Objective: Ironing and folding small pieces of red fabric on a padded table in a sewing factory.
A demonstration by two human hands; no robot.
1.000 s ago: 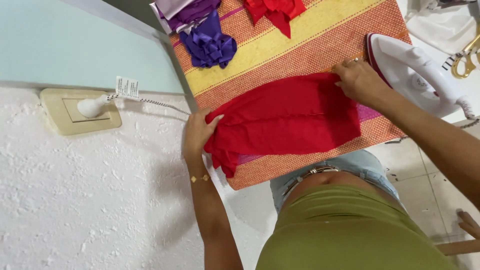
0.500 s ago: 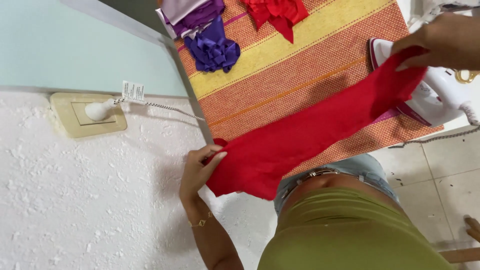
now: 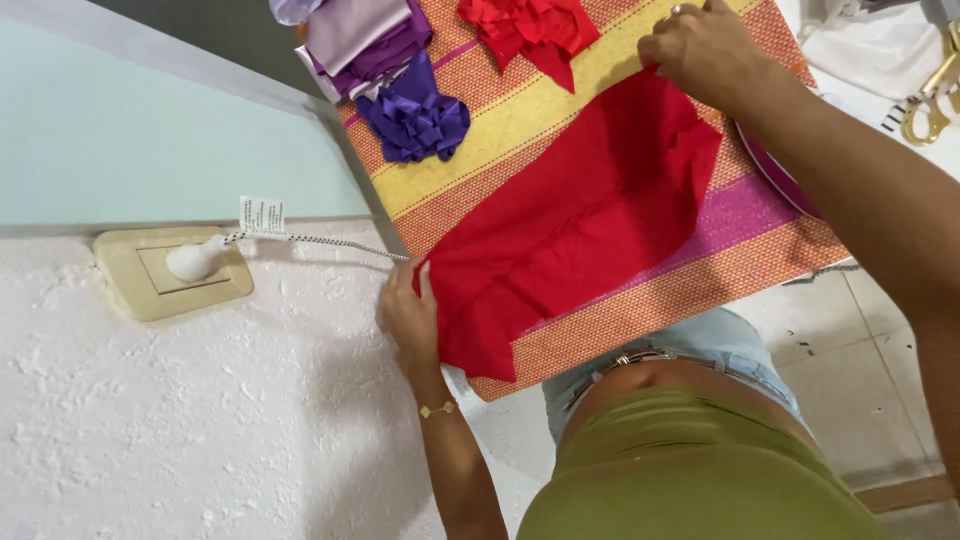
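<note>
— Cloth first: where is it seen from the head view?

— The red cloth (image 3: 575, 235) is spread aslant over the striped woven mat (image 3: 690, 285) that covers the desk, from about eleven o'clock of the person's waist up towards one o'clock.

— And the hands?

— The lower corner is pinched by the left hand (image 3: 410, 315) at the mat's edge; the upper edge is gripped by the right hand (image 3: 705, 50), which is closed over it.

— How is it judged to handle?

— It is judged light, soft and limp, gathered in folds; it is best taken at opposite corners or hems.

— What lies about?

— A purple fabric flower (image 3: 415, 120) is seen at eleven o'clock of the cloth, a red one (image 3: 535, 30) at twelve, gold scissors (image 3: 925, 95) at two, a wall socket (image 3: 175, 270) at nine.
</note>
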